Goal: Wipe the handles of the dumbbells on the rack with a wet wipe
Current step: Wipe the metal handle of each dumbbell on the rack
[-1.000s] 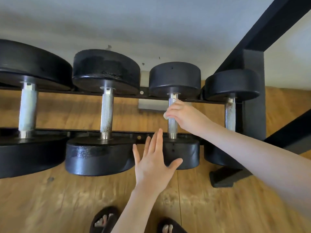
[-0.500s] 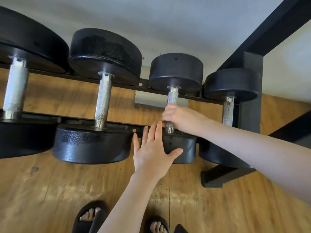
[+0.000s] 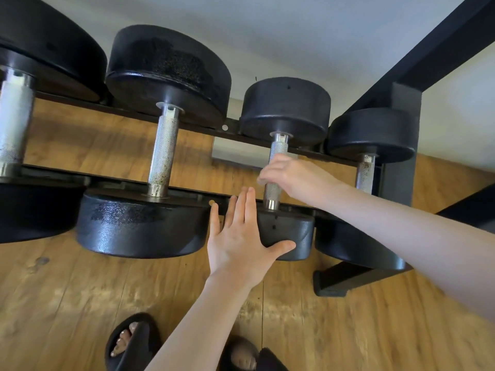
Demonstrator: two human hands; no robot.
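Observation:
Several black dumbbells with knurled steel handles lie across a black rack (image 3: 401, 180). My right hand (image 3: 297, 178) grips the middle of the third dumbbell's handle (image 3: 272, 192). The wet wipe (image 3: 261, 180) shows only as a pale edge by my fingertips; the rest is hidden under my fingers. My left hand (image 3: 238, 239) lies flat with straight fingers against the near head (image 3: 293, 231) of that same dumbbell, thumb under its lower edge. The handles of the second dumbbell (image 3: 163, 153), the far-left one (image 3: 13, 124) and the right one (image 3: 364, 174) are bare.
A black diagonal beam (image 3: 428, 49) of the rack crosses the upper right, and a rack foot (image 3: 332, 285) rests on the wooden floor (image 3: 80, 303). My feet in dark sandals (image 3: 134, 341) stand just below the rack. A white wall is behind.
My right hand has slid along the third handle, from its far part toward the near end and back to the middle. My left hand has stayed on the near head. The view has shifted.

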